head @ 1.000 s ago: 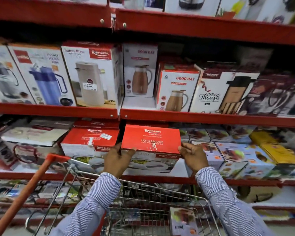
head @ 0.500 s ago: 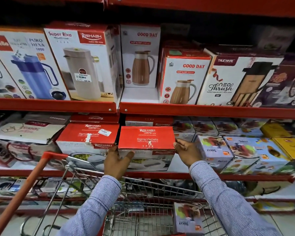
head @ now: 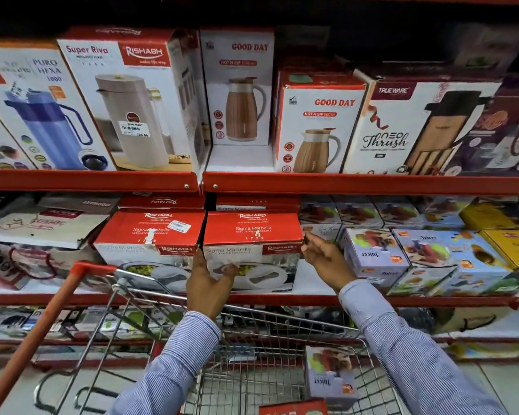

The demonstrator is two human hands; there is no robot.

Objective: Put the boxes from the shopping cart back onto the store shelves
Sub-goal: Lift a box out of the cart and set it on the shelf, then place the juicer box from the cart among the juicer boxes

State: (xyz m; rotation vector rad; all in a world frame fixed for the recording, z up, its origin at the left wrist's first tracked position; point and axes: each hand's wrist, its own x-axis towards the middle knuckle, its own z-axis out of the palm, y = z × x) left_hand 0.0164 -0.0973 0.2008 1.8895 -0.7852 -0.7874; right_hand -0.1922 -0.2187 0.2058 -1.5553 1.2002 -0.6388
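Head view: A red Sigma Marbella casserole box (head: 253,250) sits on the middle shelf (head: 402,301) of a store aisle, just beside a matching box (head: 150,238) at its 9 o'clock. The left hand (head: 209,283) has its grip spread, thumb on the box's front-left corner; the right hand (head: 324,256), grip loosely spread, has its fingertips (head: 307,238) at the box's right edge, pinching nothing.

Risk, as judged: the box's front looks close to the shelf lip, so letting go w/o a last push could tip it into the shopping cart (head: 252,339); a skewed push could jam it vs. the juicer boxes (head: 375,253) at 3 o'clock.

Count: 2 red casserole boxes in front, approx. 2 more behind; 2 Good Day flask boxes (head: 240,88) above; in the cart, 1 juicer box (head: 331,375) and a red box's edge (head: 294,408) at 6 o'clock; 2 hands.
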